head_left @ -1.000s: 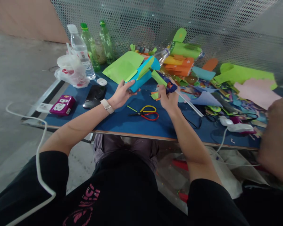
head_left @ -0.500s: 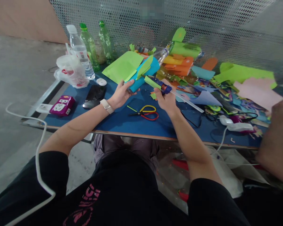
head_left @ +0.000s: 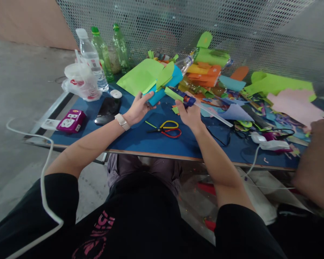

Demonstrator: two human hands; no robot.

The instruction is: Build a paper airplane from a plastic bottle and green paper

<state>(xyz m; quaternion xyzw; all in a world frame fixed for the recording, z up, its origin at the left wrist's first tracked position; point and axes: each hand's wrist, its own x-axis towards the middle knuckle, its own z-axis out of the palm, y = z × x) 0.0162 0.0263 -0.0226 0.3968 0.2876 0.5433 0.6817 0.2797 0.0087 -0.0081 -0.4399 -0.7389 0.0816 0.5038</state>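
Seen from the head camera, with the scissors (head_left: 169, 130) as the centre of the clock, the left hand (head_left: 139, 108) sits at ten o'clock, its thumb and fingers clamped on the near end of the blue paper-wrapped bottle (head_left: 176, 77). While that bottle lies at twelve o'clock, tilted, its clear neck and cap point towards one o'clock. A green paper leaf (head_left: 164, 76) stands out from its blue side. At two o'clock the right hand (head_left: 189, 112) is closed around a blue glue gun (head_left: 189, 100), whose nozzle is close to the leaf; a clear glue stick (head_left: 216, 114) juts from its back towards four o'clock. A light green strip (head_left: 174, 94) runs along the gun beside the thumb; I cannot tell whether the thumb pinches it.

On the blue tabletop (head_left: 135, 138), a green paper sheet (head_left: 137, 77) lies at eleven o'clock, beyond the left hand. A white case (head_left: 116, 94) and three upright bottles are at ten, a black phone (head_left: 108, 110) and a purple device (head_left: 71, 121) towards nine. Orange-wrapped and green-wrapped bottles lie at one o'clock; paper scraps spread towards three, where a co-worker's blurred arm (head_left: 317, 158) reaches in.
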